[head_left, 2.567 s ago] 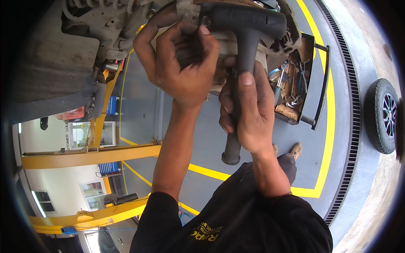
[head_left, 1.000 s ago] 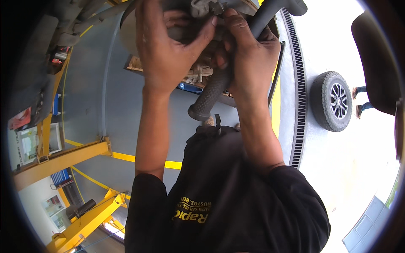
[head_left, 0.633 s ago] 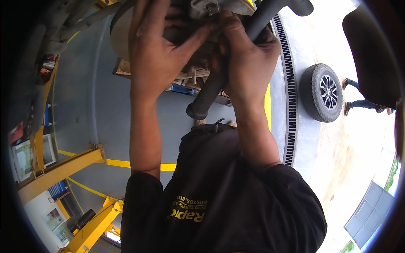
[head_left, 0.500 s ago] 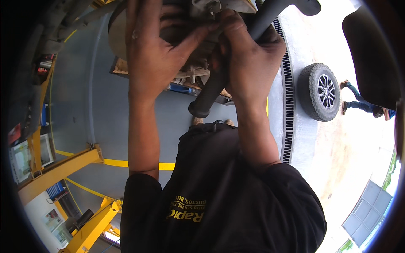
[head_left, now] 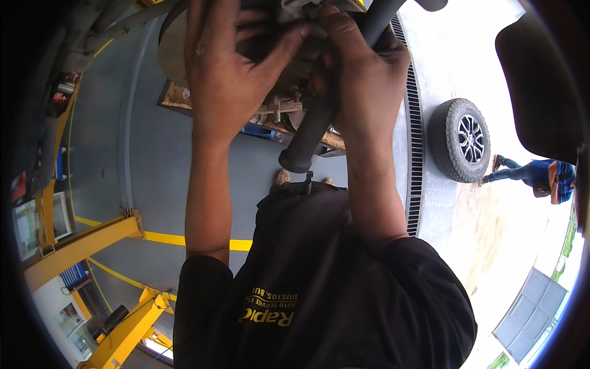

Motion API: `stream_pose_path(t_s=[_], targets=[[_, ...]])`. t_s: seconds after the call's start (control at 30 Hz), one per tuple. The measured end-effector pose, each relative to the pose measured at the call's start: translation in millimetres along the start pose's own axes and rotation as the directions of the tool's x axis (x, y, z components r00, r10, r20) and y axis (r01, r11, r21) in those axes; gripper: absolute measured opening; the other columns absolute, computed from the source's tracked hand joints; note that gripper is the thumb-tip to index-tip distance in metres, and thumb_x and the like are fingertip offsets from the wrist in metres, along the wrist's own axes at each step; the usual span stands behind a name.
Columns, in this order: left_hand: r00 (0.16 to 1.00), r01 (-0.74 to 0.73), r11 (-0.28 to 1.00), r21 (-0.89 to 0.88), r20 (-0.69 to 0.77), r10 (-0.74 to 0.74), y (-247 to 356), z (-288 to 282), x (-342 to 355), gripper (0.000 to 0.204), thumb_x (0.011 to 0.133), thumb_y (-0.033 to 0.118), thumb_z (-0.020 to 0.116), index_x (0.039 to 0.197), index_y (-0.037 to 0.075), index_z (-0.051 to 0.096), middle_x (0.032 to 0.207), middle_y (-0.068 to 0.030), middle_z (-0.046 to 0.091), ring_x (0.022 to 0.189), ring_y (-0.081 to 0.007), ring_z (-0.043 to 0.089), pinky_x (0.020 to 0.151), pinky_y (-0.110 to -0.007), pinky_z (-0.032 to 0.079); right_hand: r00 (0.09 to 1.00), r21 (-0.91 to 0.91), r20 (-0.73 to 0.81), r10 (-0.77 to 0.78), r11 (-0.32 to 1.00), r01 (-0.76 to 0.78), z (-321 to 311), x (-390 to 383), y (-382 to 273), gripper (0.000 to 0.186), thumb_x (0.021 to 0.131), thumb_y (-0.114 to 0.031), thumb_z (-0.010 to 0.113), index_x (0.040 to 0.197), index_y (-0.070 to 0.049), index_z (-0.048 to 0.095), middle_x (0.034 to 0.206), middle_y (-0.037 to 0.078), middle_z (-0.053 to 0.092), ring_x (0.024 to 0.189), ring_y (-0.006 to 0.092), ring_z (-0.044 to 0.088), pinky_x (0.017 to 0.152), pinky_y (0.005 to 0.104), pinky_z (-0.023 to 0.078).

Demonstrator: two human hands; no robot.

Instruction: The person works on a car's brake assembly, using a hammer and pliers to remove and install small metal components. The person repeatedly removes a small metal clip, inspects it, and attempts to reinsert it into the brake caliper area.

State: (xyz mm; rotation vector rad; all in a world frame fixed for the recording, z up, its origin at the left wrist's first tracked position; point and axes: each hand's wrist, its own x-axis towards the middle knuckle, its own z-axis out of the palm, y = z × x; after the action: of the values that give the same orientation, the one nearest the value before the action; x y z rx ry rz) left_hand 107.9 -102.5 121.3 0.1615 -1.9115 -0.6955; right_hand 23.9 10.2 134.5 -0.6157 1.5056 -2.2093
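Note:
At the top of the head view, both my hands are raised to a round, disc-like vehicle part (head_left: 173, 52) with a pale metal piece (head_left: 296, 8) at its middle. My left hand (head_left: 224, 86) lies along the disc, its fingers stretched upward and its thumb spread toward the metal piece. Some fingertips pass out of the picture. My right hand (head_left: 369, 77) is closed round a dark long-handled tool (head_left: 307, 135) with a textured grip and a flared lower end. The tool slants up to the right, its far end cut off. My right thumb reaches the metal piece.
Below the disc stands a tray or cart (head_left: 175, 95) of assorted items. A wheel with tyre (head_left: 461, 140) is at right, beyond a floor grating (head_left: 415, 154). A person (head_left: 534, 174) walks farther off. Yellow lift arms (head_left: 86, 249) extend at left.
My right hand and the tool's upper end have shifted slightly left. My left thumb stays near the metal piece. The distant person has moved, and the view has turned a little.

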Motion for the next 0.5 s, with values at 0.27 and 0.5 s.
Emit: stream_pose_path(t_s=[0.27,0.5], targets=[[0.997,-0.062,0.994,0.089,-0.033,0.065,4,1,-1,0.048,0.082,-0.005,0.081,0.124,-0.002,0.058,0.126,-0.0131,0.056,0.099,-0.0225,0.071,0.080,-0.031,0.063,0.997,0.050,0.069,0.038,0.998,-0.042,-5,0,2,0.020,0.099,-0.021,0.074,0.102,-0.001,0.069,0.067,-0.002,0.060,0.052,0.0051,0.049,0.045,0.0223,0.036],[0.999,0.031,0.981,-0.193,0.011,-0.030,-9,1,-8,0.044,0.090,-0.003,0.076,0.130,-0.001,0.057,0.111,-0.0085,0.068,0.097,-0.0145,0.069,0.083,-0.027,0.059,0.991,-0.034,0.125,0.041,0.999,-0.037,-8,9,2,0.021,0.098,-0.020,0.073,0.088,-0.002,0.069,0.066,-0.002,0.059,0.051,0.0054,0.049,0.046,0.0236,0.038]])
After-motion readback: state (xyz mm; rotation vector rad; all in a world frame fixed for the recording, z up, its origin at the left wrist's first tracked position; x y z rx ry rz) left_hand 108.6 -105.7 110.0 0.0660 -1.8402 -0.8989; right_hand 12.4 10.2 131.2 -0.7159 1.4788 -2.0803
